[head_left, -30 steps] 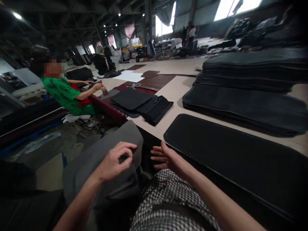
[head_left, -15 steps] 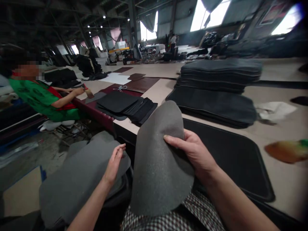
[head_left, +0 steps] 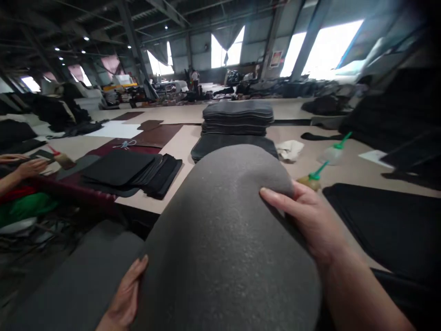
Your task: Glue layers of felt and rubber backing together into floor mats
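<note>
A large grey foam sheet with a rounded top fills the lower middle of the view, lifted in front of me. My right hand grips its upper right edge, thumb on the front face. My left hand holds its lower left edge, fingers behind the sheet and only partly visible. More grey foam sheets lie stacked at the lower left beside my left hand.
On the tan table lie a fanned pile of black mats, a tall stack of dark mats, a black mat at right, two green-capped bottles and a rag. A co-worker's hand with a brush works at left.
The grey foam sheet has come up and closer, now covering most of the lower view. My left hand moved to its lower left edge. The view has swung to the right.
</note>
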Demonstrator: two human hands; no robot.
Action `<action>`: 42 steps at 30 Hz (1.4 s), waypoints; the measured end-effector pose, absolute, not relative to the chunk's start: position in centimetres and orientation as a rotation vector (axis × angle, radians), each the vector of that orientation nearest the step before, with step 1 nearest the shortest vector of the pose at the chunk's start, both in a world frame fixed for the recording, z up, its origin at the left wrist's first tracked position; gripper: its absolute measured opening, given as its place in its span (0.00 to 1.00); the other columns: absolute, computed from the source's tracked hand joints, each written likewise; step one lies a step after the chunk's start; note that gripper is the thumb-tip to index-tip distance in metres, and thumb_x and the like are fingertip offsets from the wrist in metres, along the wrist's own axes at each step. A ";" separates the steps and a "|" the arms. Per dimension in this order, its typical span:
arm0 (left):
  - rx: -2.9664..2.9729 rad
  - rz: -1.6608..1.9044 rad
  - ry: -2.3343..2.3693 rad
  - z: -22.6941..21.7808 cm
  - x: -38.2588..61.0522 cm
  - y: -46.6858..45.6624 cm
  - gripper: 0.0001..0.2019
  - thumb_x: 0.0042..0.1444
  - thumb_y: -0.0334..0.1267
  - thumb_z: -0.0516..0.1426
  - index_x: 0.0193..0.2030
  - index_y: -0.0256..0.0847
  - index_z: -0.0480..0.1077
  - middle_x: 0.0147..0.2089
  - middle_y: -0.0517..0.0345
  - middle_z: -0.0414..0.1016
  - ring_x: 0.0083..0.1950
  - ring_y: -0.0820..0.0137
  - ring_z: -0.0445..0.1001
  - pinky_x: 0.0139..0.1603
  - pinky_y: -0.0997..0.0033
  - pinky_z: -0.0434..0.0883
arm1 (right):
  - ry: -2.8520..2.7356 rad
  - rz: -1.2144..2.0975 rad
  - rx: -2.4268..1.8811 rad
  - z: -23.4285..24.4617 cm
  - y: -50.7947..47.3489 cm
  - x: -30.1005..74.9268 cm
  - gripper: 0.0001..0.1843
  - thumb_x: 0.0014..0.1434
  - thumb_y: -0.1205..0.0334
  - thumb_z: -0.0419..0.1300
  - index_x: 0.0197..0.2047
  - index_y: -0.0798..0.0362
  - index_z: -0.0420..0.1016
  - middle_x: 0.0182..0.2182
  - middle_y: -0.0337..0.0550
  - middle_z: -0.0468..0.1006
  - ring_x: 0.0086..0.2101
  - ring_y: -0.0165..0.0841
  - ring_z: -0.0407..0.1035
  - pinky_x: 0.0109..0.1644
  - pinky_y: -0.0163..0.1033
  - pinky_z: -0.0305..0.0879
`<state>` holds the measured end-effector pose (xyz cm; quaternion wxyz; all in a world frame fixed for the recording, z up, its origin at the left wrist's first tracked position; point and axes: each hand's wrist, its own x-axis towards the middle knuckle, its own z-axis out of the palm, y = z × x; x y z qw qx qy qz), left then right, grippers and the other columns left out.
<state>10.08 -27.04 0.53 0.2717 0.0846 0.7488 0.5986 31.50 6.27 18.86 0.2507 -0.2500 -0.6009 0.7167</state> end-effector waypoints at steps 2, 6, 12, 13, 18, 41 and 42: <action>0.097 1.595 2.039 2.6 8.5 -26.9 0.32 0.54 0.67 0.55 0.59 0.51 0.70 0.53 0.48 0.80 0.53 0.51 0.80 0.48 0.52 0.81 | -1.659 1.919 -0.820 17.1 8.4 34.5 0.29 0.56 0.48 0.69 0.60 0.42 0.72 0.44 0.45 0.83 0.34 0.45 0.80 0.34 0.46 0.80; 0.052 1.481 2.095 6.8 5.9 -24.7 0.37 0.47 0.59 0.66 0.63 0.51 0.65 0.61 0.50 0.76 0.59 0.50 0.76 0.47 0.53 0.82 | -1.780 1.709 -1.023 12.3 10.8 39.4 0.33 0.56 0.44 0.68 0.60 0.48 0.70 0.50 0.51 0.81 0.40 0.48 0.80 0.38 0.47 0.80; 0.588 1.388 2.195 7.4 4.2 -17.5 0.42 0.49 0.58 0.66 0.68 0.47 0.59 0.61 0.48 0.75 0.63 0.51 0.73 0.58 0.54 0.76 | -1.822 1.422 -1.049 6.3 10.8 42.0 0.43 0.61 0.43 0.62 0.72 0.46 0.48 0.55 0.53 0.77 0.51 0.46 0.76 0.53 0.50 0.76; 0.623 1.370 2.169 7.2 3.8 -16.4 0.44 0.50 0.58 0.65 0.71 0.48 0.55 0.60 0.47 0.76 0.61 0.51 0.74 0.57 0.54 0.77 | -1.809 1.389 -1.049 5.8 11.0 42.0 0.43 0.62 0.43 0.61 0.73 0.45 0.47 0.56 0.54 0.76 0.52 0.45 0.75 0.53 0.50 0.75; 0.763 1.354 2.151 7.0 1.5 -11.7 0.49 0.52 0.57 0.64 0.75 0.53 0.44 0.57 0.48 0.78 0.55 0.54 0.79 0.54 0.53 0.77 | -1.871 1.186 -1.057 5.5 13.5 41.3 0.24 0.60 0.41 0.63 0.52 0.48 0.77 0.52 0.48 0.79 0.53 0.46 0.72 0.60 0.50 0.67; 1.289 0.874 2.284 4.4 -4.8 -3.5 0.35 0.47 0.60 0.65 0.58 0.42 0.73 0.59 0.48 0.75 0.57 0.54 0.74 0.61 0.58 0.68 | -2.202 1.018 -1.046 3.5 19.3 37.7 0.20 0.59 0.50 0.64 0.52 0.48 0.78 0.52 0.45 0.78 0.51 0.42 0.72 0.58 0.47 0.66; 1.287 0.882 2.284 4.4 -4.7 -3.5 0.35 0.47 0.61 0.65 0.58 0.42 0.73 0.59 0.48 0.76 0.58 0.54 0.74 0.62 0.58 0.68 | -2.201 1.012 -1.057 3.5 19.2 37.7 0.20 0.58 0.50 0.64 0.52 0.48 0.78 0.51 0.45 0.78 0.51 0.42 0.72 0.58 0.47 0.66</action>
